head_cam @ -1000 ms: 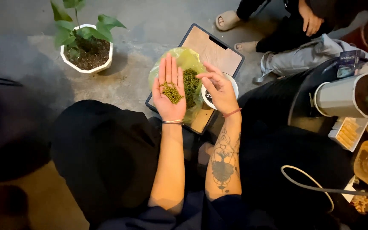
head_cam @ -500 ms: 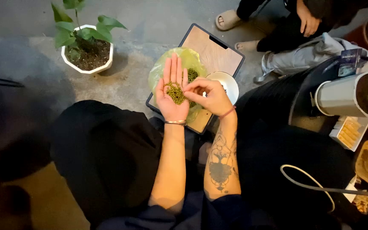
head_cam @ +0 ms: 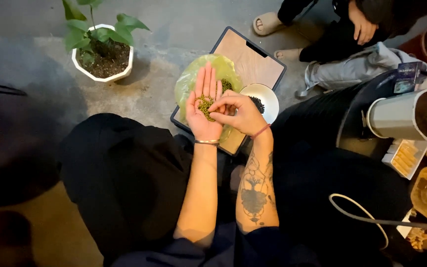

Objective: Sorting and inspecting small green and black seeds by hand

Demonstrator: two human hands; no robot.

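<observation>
My left hand (head_cam: 203, 110) lies palm up with fingers straight, and a small heap of green beans (head_cam: 204, 105) rests in the palm. My right hand (head_cam: 238, 113) reaches across, its fingertips pinched down onto that heap. Both hands hover over a yellow-green plastic bag (head_cam: 190, 81) holding more green beans (head_cam: 226, 84). The bag lies on a wooden tray with a dark rim (head_cam: 251, 58). A white bowl (head_cam: 268, 95) with a few dark bits inside sits on the tray, just right of my right hand.
A white pot with a green plant (head_cam: 103, 58) stands on the concrete floor at upper left. Another person's hand (head_cam: 362, 24) and sandalled feet (head_cam: 269, 22) are at the top. A metal cylinder (head_cam: 401, 114), a cable (head_cam: 362, 217) and boxes crowd the right side.
My right hand moved left from the bowl's side onto my left palm and now pinches at the beans. The left hand stayed flat and barely shifted.
</observation>
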